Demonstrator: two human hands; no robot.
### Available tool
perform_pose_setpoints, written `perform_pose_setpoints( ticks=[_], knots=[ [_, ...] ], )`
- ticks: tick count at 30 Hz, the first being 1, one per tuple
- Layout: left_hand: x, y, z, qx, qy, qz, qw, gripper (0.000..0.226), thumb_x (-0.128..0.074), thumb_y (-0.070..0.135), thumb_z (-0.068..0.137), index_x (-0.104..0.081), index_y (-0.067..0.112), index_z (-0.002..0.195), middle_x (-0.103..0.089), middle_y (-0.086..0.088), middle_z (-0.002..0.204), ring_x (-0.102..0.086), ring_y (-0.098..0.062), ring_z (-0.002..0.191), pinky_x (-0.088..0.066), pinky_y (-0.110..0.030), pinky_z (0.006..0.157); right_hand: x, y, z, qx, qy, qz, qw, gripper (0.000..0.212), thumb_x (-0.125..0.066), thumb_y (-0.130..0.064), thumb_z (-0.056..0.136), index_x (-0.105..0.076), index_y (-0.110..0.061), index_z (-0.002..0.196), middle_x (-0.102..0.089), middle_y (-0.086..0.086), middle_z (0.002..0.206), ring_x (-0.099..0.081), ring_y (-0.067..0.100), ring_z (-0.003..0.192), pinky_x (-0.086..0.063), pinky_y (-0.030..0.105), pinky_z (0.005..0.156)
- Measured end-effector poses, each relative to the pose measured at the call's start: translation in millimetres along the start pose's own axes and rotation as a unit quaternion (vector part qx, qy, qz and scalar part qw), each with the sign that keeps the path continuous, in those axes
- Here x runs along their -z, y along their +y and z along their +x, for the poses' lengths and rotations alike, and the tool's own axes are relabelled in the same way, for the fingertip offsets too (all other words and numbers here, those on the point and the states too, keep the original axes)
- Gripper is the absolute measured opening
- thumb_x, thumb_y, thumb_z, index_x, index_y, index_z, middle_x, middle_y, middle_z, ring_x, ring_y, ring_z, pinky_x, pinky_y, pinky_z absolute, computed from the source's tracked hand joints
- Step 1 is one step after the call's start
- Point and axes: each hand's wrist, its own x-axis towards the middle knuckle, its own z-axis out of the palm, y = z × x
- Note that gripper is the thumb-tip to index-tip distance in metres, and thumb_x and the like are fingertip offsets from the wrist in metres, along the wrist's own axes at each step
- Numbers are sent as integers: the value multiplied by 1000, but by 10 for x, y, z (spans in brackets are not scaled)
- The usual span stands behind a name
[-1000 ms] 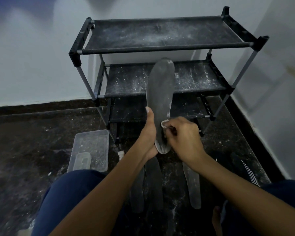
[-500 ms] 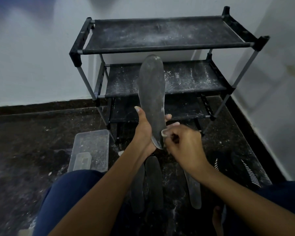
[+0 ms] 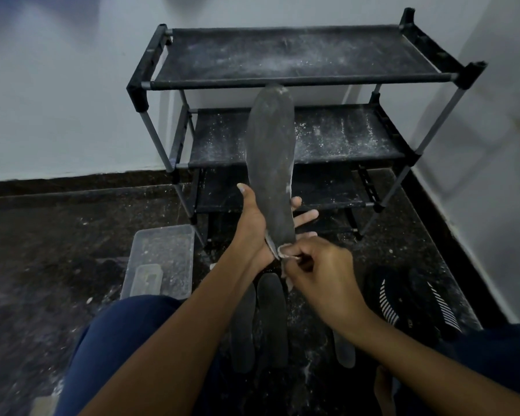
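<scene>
The dark, dust-flecked floor (image 3: pixel 57 235) runs up to a pale wall, and a black shoe rack (image 3: pixel 297 82), speckled white, stands in the corner ahead of you; the insole (image 3: pixel 270 163) in hand stands in front of it, nearly upright, toe end up by the rack's top rail, heel end down toward your lap. Your left grip (image 3: pixel 252 223) is clamped on its lower half, thumb on the left edge, fingers showing past the right edge from behind; your right grip (image 3: pixel 321 271) is closed in a pinch on a small pale cloth (image 3: pixel 285 253), set against the heel tip just below the left one. So the whole long axis lies up and away from the cloth; I judge the next stroke should run toe-ward along it, with the left bracing from behind, or the thin insole may flex away. More insoles (image 3: pixel 272 319) lie on the floor beneath your wrists; a clear plastic box (image 3: pixel 162 250) sits to the left.
</scene>
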Motion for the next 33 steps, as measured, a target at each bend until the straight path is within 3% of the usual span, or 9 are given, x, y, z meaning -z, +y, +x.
perform_pose_setpoints(
  ticks=[3,7,11,16,19,23,26,30,33],
  knots=[
    [2,-16,-46,18,-28,-1,999,81,-12,78,81,-64,17,94,-62,-5,73,-68,-35,91,-54,-46,84,19,-1,79,18,-11,11,1000,15,-67,0,77,-73,-9,87,-71,0,86,-66,6,75,-50,14,71],
    [-34,-81,-80,43,-20,25,999,81,-20,74,85,-66,9,96,-71,-8,82,-70,-20,79,-56,-31,74,71,-56,329,44,32,50,997,17,-65,1,82,-73,-9,93,-71,0,91,-64,3,86,-48,10,80],
    [-33,-51,-85,50,-39,5,998,82,-17,75,85,-65,10,100,-67,-8,84,-68,-28,90,-51,-42,89,67,-109,220,45,20,56,997,18,-62,2,83,-72,-9,93,-72,-2,93,-63,0,90,-49,11,81],
    [38,10,-67,54,-78,-49,994,87,-13,76,84,-73,14,90,-64,-5,83,-64,-31,101,-40,-60,93,5,-143,-67,36,-16,72,997,17,-67,1,79,-74,-11,89,-72,-3,89,-64,0,83,-48,6,71],
    [16,4,-74,45,-71,-42,996,84,-14,73,87,-70,13,96,-63,-7,83,-66,-32,97,-47,-55,90,24,-174,77,36,3,80,996,16,-66,-1,80,-74,-11,90,-72,-1,86,-65,3,78,-50,10,70],
    [-43,-49,-102,54,-27,33,998,83,-20,70,89,-74,6,90,-71,-9,84,-71,-21,79,-58,-29,72,85,-188,351,12,41,77,996,18,-64,-2,82,-73,-12,94,-71,-2,89,-65,3,81,-52,14,75],
    [-30,-64,-89,56,-27,4,998,82,-21,71,89,-70,6,99,-68,-11,89,-70,-26,85,-56,-37,83,57,-199,290,-15,20,83,996,17,-63,-3,84,-72,-10,95,-72,-3,90,-64,-1,83,-49,8,73],
    [28,-18,-70,48,-49,-37,997,81,-17,73,87,-69,13,96,-62,-8,87,-64,-33,98,-38,-57,99,47,-230,1,-21,-21,93,995,11,-67,-8,83,-73,-11,91,-72,-3,80,-65,0,69,-48,6,60],
    [-9,-56,-74,38,-33,-10,999,82,-15,74,85,-66,12,98,-64,-8,85,-68,-30,88,-52,-46,88,95,-189,134,-20,-4,83,996,10,-67,-7,82,-73,-11,89,-72,-3,79,-65,1,68,-49,8,64]
  ],
)
